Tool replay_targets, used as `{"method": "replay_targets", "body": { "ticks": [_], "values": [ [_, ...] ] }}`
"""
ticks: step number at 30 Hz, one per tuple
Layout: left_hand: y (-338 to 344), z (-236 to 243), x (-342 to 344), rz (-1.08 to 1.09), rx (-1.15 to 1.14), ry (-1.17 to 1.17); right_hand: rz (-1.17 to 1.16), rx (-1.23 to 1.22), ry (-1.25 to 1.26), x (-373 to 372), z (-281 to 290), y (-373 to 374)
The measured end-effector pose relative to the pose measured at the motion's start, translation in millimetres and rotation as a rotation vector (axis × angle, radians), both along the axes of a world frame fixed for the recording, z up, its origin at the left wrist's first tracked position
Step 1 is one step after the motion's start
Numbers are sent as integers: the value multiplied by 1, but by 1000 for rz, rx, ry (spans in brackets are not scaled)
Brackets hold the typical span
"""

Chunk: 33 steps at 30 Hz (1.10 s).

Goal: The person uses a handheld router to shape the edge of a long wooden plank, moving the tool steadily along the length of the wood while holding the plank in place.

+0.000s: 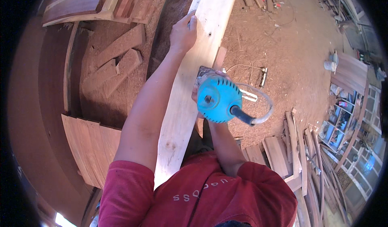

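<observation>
The left hand point(182, 34) grips the far edge of a pale smooth plank point(190, 85); the right hand point(199, 95), mostly hidden, holds a round blue power tool point(218, 99) on it.

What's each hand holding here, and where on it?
Left hand presses on the pale wooden plank, fingers curled over its left edge near the far end. Right hand holds the blue power tool on the plank, mostly hidden under its body; exact grip unclear.

Floor point(291, 61) is sawdust-covered dirt. Left of the left hand's fingers point(193, 22): loose boards point(121, 61) flat on the sawdust, with a row of planks point(93, 146) further down on that side. Right of the fingers: a small metal frame point(262, 75) on the sawdust, and well below it a heap of offcuts point(297, 154).
</observation>
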<state>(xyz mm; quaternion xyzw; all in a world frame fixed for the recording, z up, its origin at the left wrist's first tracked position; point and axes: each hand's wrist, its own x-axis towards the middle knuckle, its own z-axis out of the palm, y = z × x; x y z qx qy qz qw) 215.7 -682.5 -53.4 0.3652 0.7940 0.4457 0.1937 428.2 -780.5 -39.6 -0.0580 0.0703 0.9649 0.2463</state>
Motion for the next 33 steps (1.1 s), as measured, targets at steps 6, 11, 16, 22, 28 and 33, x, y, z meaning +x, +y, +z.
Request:
{"method": "replay_targets", "body": {
  "ticks": [6, 11, 16, 22, 28, 33],
  "values": [
    [0, 4, 2, 2, -10, -22, -383, -76, -207, -24, -1, 32],
    [4, 5, 4, -13, -11, -10, -425, 226, -430, -37, -31, 54],
    [5, 1, 1, -1, -32, -6, -715, 1635, -1268, -40, -51, 100],
    [2, -8, 0, -10, 39, -65, -829, 1462, -1170, -68, -18, 154],
    [5, 2, 2, -22, -8, 0, -1128, 1596, -1313, -90, -11, 223],
    [9, 17, 6, -41, -37, 11, -1287, 1482, -1220, -108, -1, 277]
  ]
}}
